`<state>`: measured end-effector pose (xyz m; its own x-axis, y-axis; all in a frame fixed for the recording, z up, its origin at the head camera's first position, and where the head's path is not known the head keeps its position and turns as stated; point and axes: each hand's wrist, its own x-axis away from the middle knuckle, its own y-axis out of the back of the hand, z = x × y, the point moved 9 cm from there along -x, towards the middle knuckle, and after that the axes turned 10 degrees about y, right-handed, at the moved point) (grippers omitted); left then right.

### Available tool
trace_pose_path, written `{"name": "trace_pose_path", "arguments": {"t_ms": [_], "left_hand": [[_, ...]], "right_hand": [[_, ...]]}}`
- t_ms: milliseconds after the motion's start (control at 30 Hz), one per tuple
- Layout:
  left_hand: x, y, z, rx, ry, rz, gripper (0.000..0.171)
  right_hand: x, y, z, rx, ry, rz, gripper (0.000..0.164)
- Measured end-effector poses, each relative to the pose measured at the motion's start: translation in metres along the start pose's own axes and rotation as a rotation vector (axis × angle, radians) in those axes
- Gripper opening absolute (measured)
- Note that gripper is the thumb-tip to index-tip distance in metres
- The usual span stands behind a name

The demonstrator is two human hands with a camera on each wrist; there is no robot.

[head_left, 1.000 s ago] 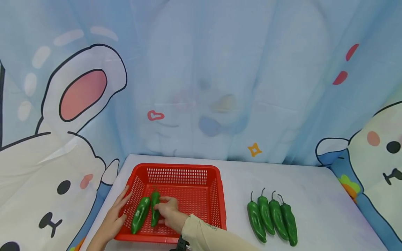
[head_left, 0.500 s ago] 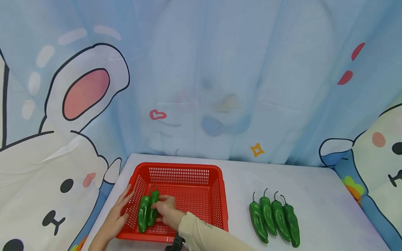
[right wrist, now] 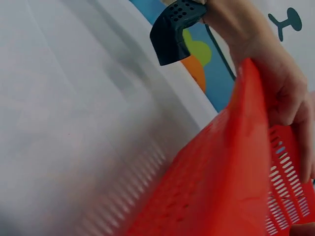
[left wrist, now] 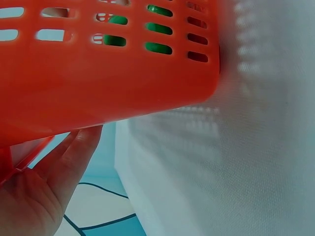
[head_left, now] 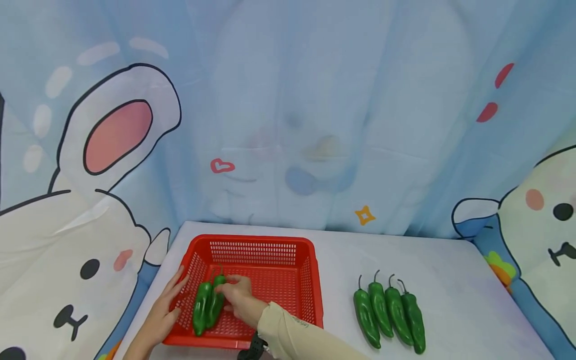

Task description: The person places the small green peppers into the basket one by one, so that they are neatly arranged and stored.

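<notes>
Two glossy green chili peppers lie side by side in the left part of a red plastic basket [head_left: 283, 300], stems pointing to the back. My right hand [head_left: 243, 300] reaches in over the front rim. Its bent fingers hold the right-hand chili pepper [head_left: 215, 302], with the index fingertip across its upper part. Against that one lies the left-hand chili pepper [head_left: 201, 307]. My left hand [head_left: 157, 315] rests along the basket's left side, fingers extended. In the left wrist view, the left hand's fingers [left wrist: 81, 150] touch the outer wall. Green shows through the basket's slots.
Several green chili peppers [head_left: 389, 315] lie in a row on the white tabletop [head_left: 463, 290], right of the basket. A blue cartoon-printed curtain [head_left: 270, 100] hangs behind the table. The basket's raised, perforated walls surround the right hand's work.
The right-hand chili pepper has shifted left and tilted against the other one, which has turned closer to upright. My right hand moved slightly left with it. My left hand stays on the basket.
</notes>
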<state>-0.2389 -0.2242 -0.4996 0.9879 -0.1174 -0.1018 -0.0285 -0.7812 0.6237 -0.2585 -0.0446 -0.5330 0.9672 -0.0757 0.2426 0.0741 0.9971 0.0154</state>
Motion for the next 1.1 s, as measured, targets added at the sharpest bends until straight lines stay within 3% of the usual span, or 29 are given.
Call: {"name": "trace_pose_path", "arguments": {"t_ms": [333,533,767,1100], "left_hand": [[0.003,0.001,0.005,-0.008,0.053,0.029,0.076],[0.002,0.003,0.001,0.000,0.012,0.012,0.076],[-0.001,0.000,-0.003,0.018,-0.003,0.004,0.075],[0.000,0.001,-0.001,0.012,0.002,-0.001,0.074]], "right_hand": [[0.007,0.004,0.032,-0.080,0.019,0.154,0.036],[0.009,0.024,0.060,-0.093,0.070,0.235,0.037],[0.007,0.096,0.081,-0.007,0.186,0.261,0.046],[-0.004,0.199,0.083,0.049,0.163,0.101,0.050]]}}
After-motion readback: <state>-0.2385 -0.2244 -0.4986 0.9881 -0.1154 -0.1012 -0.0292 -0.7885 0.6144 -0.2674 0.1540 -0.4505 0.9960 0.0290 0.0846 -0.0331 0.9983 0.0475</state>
